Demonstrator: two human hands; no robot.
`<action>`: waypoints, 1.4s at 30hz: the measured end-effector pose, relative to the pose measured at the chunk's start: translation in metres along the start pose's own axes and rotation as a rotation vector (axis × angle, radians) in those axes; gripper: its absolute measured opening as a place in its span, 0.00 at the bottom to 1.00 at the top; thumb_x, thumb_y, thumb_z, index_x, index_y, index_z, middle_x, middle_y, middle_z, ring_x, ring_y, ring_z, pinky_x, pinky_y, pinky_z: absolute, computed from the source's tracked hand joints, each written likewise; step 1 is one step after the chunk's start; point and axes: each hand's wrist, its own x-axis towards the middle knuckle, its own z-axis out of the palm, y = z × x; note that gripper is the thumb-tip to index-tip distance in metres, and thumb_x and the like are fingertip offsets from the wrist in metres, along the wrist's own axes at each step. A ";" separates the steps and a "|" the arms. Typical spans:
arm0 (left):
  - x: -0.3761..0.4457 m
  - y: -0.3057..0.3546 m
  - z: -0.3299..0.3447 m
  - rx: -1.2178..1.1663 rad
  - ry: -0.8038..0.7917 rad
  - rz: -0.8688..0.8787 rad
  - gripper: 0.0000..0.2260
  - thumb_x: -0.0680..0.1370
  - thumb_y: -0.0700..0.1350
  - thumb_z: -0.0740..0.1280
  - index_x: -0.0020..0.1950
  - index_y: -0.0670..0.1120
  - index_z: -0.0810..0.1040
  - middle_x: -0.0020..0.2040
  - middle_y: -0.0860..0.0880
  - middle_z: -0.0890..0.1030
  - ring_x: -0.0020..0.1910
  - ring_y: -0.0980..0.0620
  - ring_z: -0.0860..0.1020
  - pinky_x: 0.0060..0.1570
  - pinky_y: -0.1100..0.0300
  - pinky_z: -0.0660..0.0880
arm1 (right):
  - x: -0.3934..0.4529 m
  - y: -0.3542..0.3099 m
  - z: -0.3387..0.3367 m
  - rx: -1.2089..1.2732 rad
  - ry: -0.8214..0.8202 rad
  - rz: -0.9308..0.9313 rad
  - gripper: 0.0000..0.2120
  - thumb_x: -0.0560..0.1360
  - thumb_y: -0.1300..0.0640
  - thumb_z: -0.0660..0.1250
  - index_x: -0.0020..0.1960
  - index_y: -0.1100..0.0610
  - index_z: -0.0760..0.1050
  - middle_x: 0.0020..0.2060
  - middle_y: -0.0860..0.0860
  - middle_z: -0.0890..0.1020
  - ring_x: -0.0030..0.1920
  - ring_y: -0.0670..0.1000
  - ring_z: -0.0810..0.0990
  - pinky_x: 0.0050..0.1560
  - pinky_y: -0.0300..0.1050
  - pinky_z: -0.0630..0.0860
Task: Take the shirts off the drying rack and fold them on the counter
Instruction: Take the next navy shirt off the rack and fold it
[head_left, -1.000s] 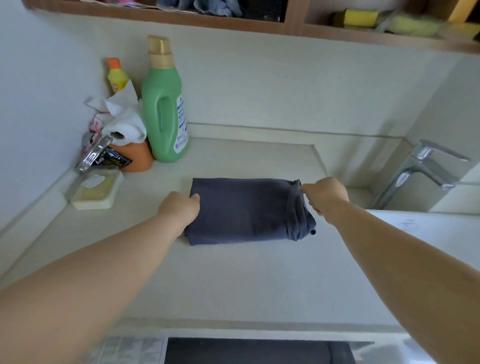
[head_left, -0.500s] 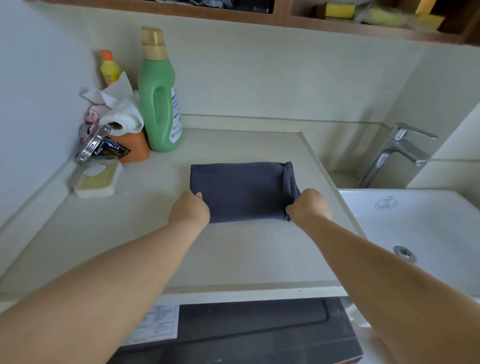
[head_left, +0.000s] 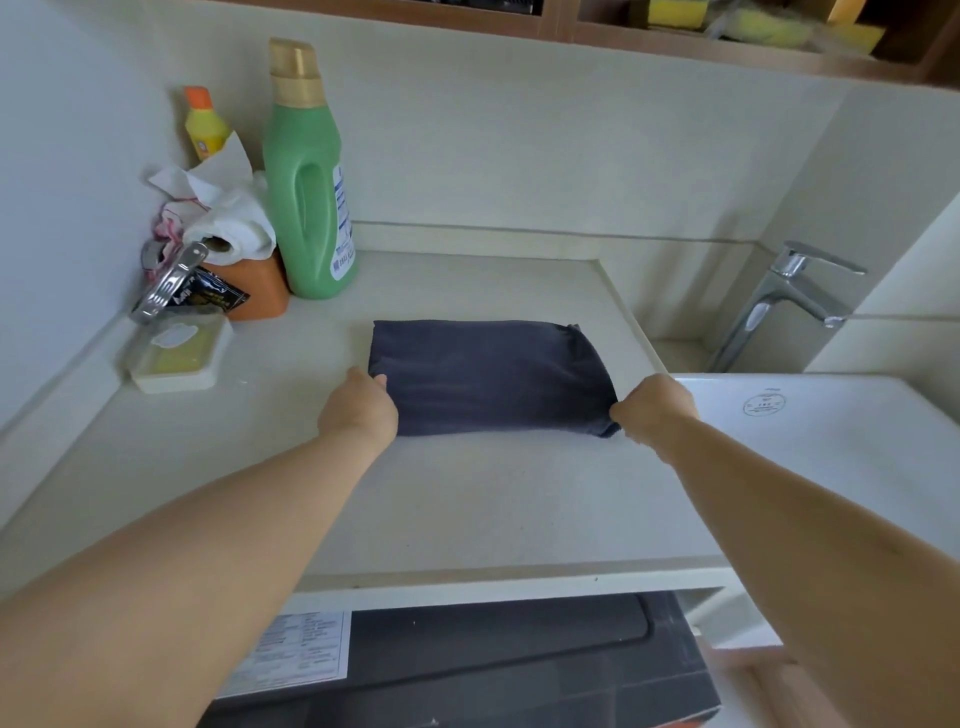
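Note:
A dark grey shirt (head_left: 485, 374), folded into a compact rectangle, lies flat on the pale counter (head_left: 467, 509). My left hand (head_left: 358, 410) grips its near left corner, fingers curled on the cloth. At the near right corner my right hand (head_left: 654, 408) pinches the bunched edge. Both forearms reach in from the bottom of the view. No drying rack is in sight.
A green detergent bottle (head_left: 306, 182), a yellow bottle (head_left: 205, 124), an orange tub with paper roll (head_left: 234, 234) and a soap dish (head_left: 179, 356) crowd the back left corner. A white sink (head_left: 831, 441) with a chrome tap (head_left: 784, 296) lies to the right. A dark appliance top (head_left: 467, 660) sits below the counter edge.
Both hands slid from the shirt's side edges to its near corners. The view tilted down, showing the counter edge and the sink.

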 end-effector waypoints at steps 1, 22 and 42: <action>0.000 -0.001 0.000 0.010 -0.005 -0.001 0.17 0.83 0.49 0.50 0.63 0.38 0.67 0.60 0.37 0.75 0.59 0.36 0.73 0.54 0.50 0.69 | -0.002 0.000 0.005 0.073 -0.069 0.043 0.05 0.67 0.64 0.61 0.42 0.63 0.74 0.36 0.59 0.80 0.32 0.56 0.76 0.32 0.39 0.70; 0.076 0.048 -0.005 0.044 -0.139 -0.094 0.28 0.81 0.57 0.56 0.72 0.37 0.61 0.68 0.39 0.71 0.65 0.39 0.71 0.61 0.51 0.68 | 0.064 -0.077 0.007 0.097 -0.070 -0.143 0.12 0.76 0.50 0.65 0.53 0.58 0.76 0.49 0.54 0.79 0.52 0.58 0.77 0.46 0.43 0.71; 0.069 0.060 0.007 0.277 0.130 0.264 0.24 0.79 0.57 0.56 0.72 0.46 0.63 0.72 0.41 0.62 0.70 0.41 0.62 0.66 0.48 0.62 | 0.089 -0.091 0.015 0.235 0.004 -0.304 0.14 0.79 0.55 0.58 0.62 0.53 0.75 0.56 0.53 0.79 0.57 0.56 0.77 0.56 0.44 0.71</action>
